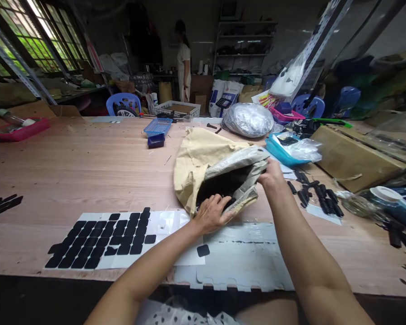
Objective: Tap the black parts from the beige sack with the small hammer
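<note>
A crumpled beige and grey fabric sack (203, 158) lies on the pale wooden desk (71, 167) just right of the frame's centre, its dark mouth turned toward the lower edge of the frame. The right grip (272, 176) is clenched on the sack's grey upper lip at the right side of the mouth and holds it lifted open. The left grip (211, 212) sits at the lower lip of the mouth, palm down, its fingers curled into the dark opening. The fingertips are hidden inside, so it cannot be told whether they clasp anything. The sack thus lies between the two grips, touching both.

In the lower left of the frame, just beside the left wrist, lies a white backing sheet covered with rows of black rounded square pads (98, 239). One loose black square pad (203, 250) rests near its right edge, under the left forearm. A flat grey sheet with a notched edge (243, 257) lies below the sack. To the right of the right forearm, small black cylindrical parts (316, 194) are scattered on the desk. A light blue plastic tray (274, 151) stands above them. At the upper centre, well apart, a person in white (183, 61) stands.
</note>
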Demonstrator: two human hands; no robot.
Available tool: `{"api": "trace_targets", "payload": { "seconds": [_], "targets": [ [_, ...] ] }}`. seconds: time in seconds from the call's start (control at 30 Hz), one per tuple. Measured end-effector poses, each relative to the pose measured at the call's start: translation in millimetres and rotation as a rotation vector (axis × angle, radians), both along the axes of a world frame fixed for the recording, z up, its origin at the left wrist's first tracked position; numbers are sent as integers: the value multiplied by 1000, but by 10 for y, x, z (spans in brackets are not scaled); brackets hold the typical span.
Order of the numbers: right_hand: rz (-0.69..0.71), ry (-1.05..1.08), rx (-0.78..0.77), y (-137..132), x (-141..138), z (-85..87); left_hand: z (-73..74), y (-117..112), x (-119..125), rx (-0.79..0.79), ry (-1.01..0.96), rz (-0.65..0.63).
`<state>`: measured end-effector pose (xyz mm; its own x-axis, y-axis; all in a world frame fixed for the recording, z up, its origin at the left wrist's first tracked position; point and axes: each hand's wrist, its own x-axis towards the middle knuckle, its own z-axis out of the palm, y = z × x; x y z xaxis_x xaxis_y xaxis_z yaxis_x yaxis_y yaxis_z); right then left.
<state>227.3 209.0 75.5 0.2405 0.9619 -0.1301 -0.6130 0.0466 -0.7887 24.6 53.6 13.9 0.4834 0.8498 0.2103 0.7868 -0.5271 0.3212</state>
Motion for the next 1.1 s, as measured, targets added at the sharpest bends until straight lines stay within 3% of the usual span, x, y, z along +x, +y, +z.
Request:
{"api": "trace_targets", "payload": {
  "seconds": [0.07, 0.13, 0.33, 0.4, 0.47, 0.53, 0.57, 0.6, 0.67, 0.73, 0.83, 0.93, 1.0, 1.1],
  "targets": [
    [0, 134, 26, 94, 67, 110, -70, -48, -67, -55, -34, 28],
    [-17, 120, 50, 150, 86, 150, -113, -104, -141, -80, -44, 46],
    [-1, -202, 13, 24, 173, -28, -170, -177, -149, -57, -3, 16],
    [-106, -381, -32, -154, 234, -55, -175, -176, -98, -47, 20, 21],
    [-304, -681, -37, -431, 234, -53, -168, -191, -47, -46, 49, 45],
    [-535, -1098, 93, -789, 132, -64, -140, -225, -2, -52, 73, 63],
    [-558, -1295, 204, -980, 46, -87, -117, -247, 16, -59, 79, 65],
    [-488, -1460, 334, -1166, -53, -128, -88, -269, 30, -67, 80, 64],
    [-176, -1708, 604, -1486, -242, -255, -10, -308, 36, -78, 83, 52],
    [47, -1875, 695, -1698, -346, -415, 86, -331, -9, -69, 113, 36],
    [220, -2012, 603, -1816, -281, -610, 244, -327, -214, -23, 211, 5],
    [344, -2034, 521, -1801, -99, -683, 366, -296, -540, -8, 252, 5],
    [382, -2021, 512, -1769, -17, -692, 399, -272, -753, -17, 229, -12],
    [375, -2040, 546, -1721, 16, -716, 346, -240, -978, 3, 169, -156]
  ]
}}
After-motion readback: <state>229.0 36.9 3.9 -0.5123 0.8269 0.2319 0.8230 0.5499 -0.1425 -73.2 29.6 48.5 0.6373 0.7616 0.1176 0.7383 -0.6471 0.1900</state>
